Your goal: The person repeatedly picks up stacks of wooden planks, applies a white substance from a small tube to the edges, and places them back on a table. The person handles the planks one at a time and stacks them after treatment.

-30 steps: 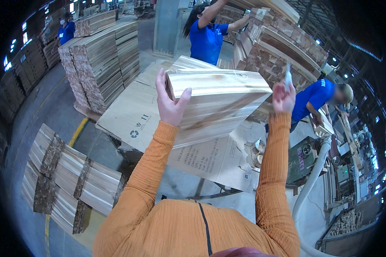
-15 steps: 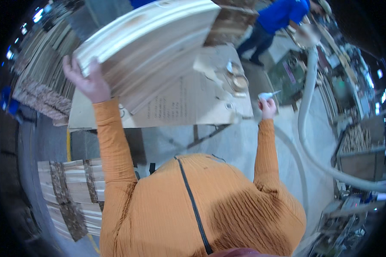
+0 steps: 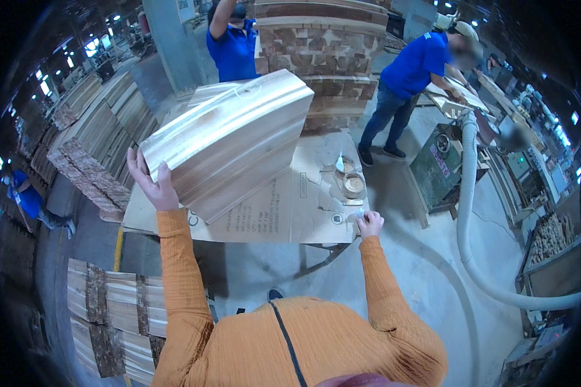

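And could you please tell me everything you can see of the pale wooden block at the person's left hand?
The pale wooden block is broad and thick, with a bright top and lengthwise cream and tan streaks on its large near side. A faint curved mark shows on top. It appears to stand on a brown printed cardboard sheet, slanting from near left to far right. The bare left hand clasps its left end. Whether it is several boards is unclear.

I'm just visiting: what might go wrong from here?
The pale, thick wooden slab might tip: only the bare left-hand grip steadies it, at one end. The round, tan-topped container sits near the brown cardboard sheet's edge, so the nearby bare right-hand grip might knock it.
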`<state>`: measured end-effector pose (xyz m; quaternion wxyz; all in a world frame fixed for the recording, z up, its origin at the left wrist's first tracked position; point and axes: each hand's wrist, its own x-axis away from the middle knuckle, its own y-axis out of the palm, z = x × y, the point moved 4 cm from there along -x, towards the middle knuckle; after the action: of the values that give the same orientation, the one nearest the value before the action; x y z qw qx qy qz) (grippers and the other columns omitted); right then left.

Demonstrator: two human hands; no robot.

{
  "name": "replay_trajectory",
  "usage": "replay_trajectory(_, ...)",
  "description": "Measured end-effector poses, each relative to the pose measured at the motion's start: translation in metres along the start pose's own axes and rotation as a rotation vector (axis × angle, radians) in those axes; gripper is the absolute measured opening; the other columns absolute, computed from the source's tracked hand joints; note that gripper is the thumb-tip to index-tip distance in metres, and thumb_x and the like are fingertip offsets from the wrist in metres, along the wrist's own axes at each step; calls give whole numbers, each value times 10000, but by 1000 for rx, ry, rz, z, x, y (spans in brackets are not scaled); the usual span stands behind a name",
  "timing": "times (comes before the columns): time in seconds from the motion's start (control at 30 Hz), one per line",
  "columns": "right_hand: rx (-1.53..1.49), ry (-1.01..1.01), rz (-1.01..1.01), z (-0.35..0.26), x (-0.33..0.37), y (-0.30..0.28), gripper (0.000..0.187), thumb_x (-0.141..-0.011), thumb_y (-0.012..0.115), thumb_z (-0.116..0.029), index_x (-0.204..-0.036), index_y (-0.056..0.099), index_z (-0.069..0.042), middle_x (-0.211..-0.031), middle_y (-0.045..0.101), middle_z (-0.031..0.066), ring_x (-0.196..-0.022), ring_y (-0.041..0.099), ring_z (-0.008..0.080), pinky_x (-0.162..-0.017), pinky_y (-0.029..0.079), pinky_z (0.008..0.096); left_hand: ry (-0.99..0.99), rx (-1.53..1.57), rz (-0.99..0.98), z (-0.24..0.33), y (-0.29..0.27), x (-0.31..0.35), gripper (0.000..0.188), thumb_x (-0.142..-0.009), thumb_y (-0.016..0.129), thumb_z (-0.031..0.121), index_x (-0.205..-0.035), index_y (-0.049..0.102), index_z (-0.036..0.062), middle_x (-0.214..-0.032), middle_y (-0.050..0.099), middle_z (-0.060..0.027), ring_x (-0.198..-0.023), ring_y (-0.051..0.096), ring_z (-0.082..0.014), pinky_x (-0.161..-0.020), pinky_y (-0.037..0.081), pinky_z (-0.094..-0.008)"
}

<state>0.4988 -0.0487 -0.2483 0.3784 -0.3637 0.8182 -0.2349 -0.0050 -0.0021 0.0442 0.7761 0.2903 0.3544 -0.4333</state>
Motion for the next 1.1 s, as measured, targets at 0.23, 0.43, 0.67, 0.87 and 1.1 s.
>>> replay_trajectory(0.23,-116,-85,226,-15,22,-37,273,-702,600,-136,-950,562,-30,-957,554,102,-920,477,273,-816,395,371,62,-8,-18,21,5,22,729,-773,548,135,-1375,161,-5,-1371,262,-234,-1283,283,-308,-1049,228,-379)
replay_trajectory(0.43,-763,60,-48,-53,17,-59,150,-835,465,-132,-811,532,0,-711,545,47,-682,518,158,-651,430,274,50,32,-10,27,0,31,740,-730,519,77,-1377,168,1,-1372,268,-228,-1283,289,-299,-1049,235,-373)
replay_trajectory(0.67,-1438,504,-492,-152,-28,-50,447,-917,378,-455,-1068,445,-40,-987,524,131,-930,547,286,-724,485,406,44,155,88,40,4,69,731,-783,526,276,-1369,191,-5,-1367,285,-233,-1263,312,-296,-1045,243,-377)
replay_trajectory(0.87,-1652,616,-863,-214,-88,-70,714,-870,269,-603,-1329,302,-57,-1282,339,216,-1111,415,439,-942,333,593,-90,472,338,48,1,118,660,-861,397,450,-1306,298,-28,-1285,394,-234,-1190,403,-296,-1019,300,-385)
replay_trajectory(1.1,-1555,682,-885,-198,-69,-82,620,-885,329,-538,-1332,343,-109,-1324,396,157,-1175,415,345,-935,348,556,-576,617,614,9,-38,191,456,-909,338,412,-1123,456,27,-1104,512,-121,-1072,478,-239,-944,383,-389)
